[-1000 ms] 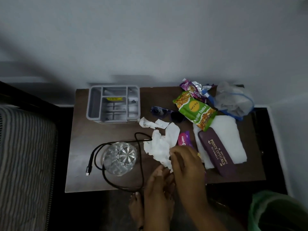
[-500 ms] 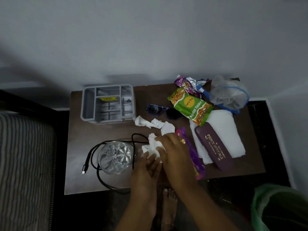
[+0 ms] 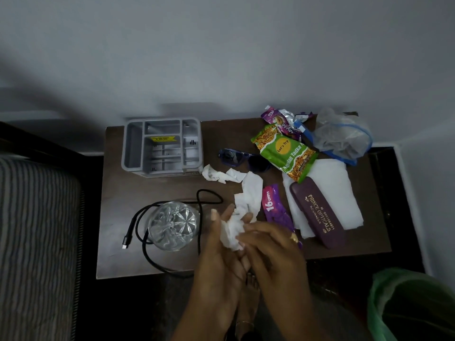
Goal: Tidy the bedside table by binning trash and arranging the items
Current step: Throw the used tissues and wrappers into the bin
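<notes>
A long white crumpled tissue (image 3: 248, 196) trails off the brown bedside table (image 3: 123, 193) into my hands near the front edge. My left hand (image 3: 221, 252) lies palm up and cups its bunched end. My right hand (image 3: 273, 249) comes in from the right, and its fingertips pinch that wad against the left palm. A smaller tissue scrap (image 3: 218, 173) lies behind. To the right are a purple wrapper (image 3: 272, 205), a green snack packet (image 3: 286, 153), a torn purple packet (image 3: 283, 120) and a clear plastic bag (image 3: 342, 136).
A grey compartment organiser (image 3: 162, 146) stands at the back left. A cut glass tumbler (image 3: 172, 226) sits inside a looped black cable (image 3: 145, 244). Blue sunglasses (image 3: 236, 157), a maroon spectacle case (image 3: 317, 217) on white cloth (image 3: 342, 190), a green-lined bin (image 3: 413, 306) and the bed (image 3: 37, 230) surround the table.
My hands reached onto the table, gathered the long tissue and bunched its lower end into my left palm. The purple wrapper under my right hand is now uncovered.
</notes>
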`<state>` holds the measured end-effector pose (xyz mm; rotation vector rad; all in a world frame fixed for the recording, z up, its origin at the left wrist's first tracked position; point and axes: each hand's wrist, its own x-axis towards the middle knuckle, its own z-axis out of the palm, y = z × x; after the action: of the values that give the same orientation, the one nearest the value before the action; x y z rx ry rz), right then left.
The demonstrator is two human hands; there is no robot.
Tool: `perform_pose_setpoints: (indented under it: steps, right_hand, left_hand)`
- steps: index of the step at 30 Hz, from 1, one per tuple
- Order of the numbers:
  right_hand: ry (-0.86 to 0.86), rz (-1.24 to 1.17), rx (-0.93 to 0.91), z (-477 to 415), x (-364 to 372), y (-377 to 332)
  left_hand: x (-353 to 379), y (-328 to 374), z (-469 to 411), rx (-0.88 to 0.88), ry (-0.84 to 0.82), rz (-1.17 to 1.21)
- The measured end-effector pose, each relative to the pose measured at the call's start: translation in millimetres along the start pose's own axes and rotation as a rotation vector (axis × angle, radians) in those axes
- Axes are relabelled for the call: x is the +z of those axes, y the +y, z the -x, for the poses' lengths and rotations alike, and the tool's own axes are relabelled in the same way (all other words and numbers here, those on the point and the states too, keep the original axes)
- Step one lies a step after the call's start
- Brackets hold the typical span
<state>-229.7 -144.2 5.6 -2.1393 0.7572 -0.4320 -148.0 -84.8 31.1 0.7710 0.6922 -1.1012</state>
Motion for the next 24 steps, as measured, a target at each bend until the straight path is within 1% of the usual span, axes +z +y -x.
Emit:
perform_pose_setpoints:
  steps: [2, 3, 5, 6, 8, 10, 12, 14, 16, 18, 20, 23, 24]
  right_hand:
    - [-0.012, 0.012, -0.031, 8, -3, 0]
    - [-0.014, -0.046, 0.006, 8, -4, -3]
    - [0.013, -0.164, 0.157, -1, -7, -6]
    - [0.049, -0.165, 0.228, -9, -6, -2]
    - [0.093, -0.041, 0.364, -34, 0, 15]
    - [0.054, 0.047, 0.486, -61, 12, 34]
    - [0.001, 0.056, 0.497, -79, 28, 47]
    - [-0.039, 0.116, 0.448, -84, 42, 53]
    - [-0.006, 0.152, 0.404, -81, 45, 53]
    - [0.09, 0.079, 0.41, -76, 38, 46]
    - [0.185, -0.046, 0.463, -70, 26, 38]
    - [0.276, -0.199, 0.557, -58, 4, 28]
    - [0.287, -0.31, 0.626, -54, -4, 20]
  left_hand:
    - [1, -5, 2, 0.051, 0.06, -0.067]
    - [0, -8, 2, 0.069, 0.1, -0.09]
    - [-3, -12, 2, 0.115, 0.174, -0.128]
    - [-6, -12, 1, 0.133, 0.201, -0.135]
    - [-12, -13, -3, 0.143, 0.223, -0.112]
    - [-19, -14, -7, 0.15, 0.273, -0.078]
    - [-24, -16, -10, 0.169, 0.315, -0.052]
    - [-27, -19, -11, 0.157, 0.322, -0.047]
    - [-27, -20, -10, 0.145, 0.333, -0.095]
    - [-25, -21, -11, 0.175, 0.385, -0.109]
    - [-20, -19, -10, 0.188, 0.381, -0.103]
    - [-16, -19, -12, 0.198, 0.316, -0.141]
    - [-14, -20, -12, 0.202, 0.297, -0.155]
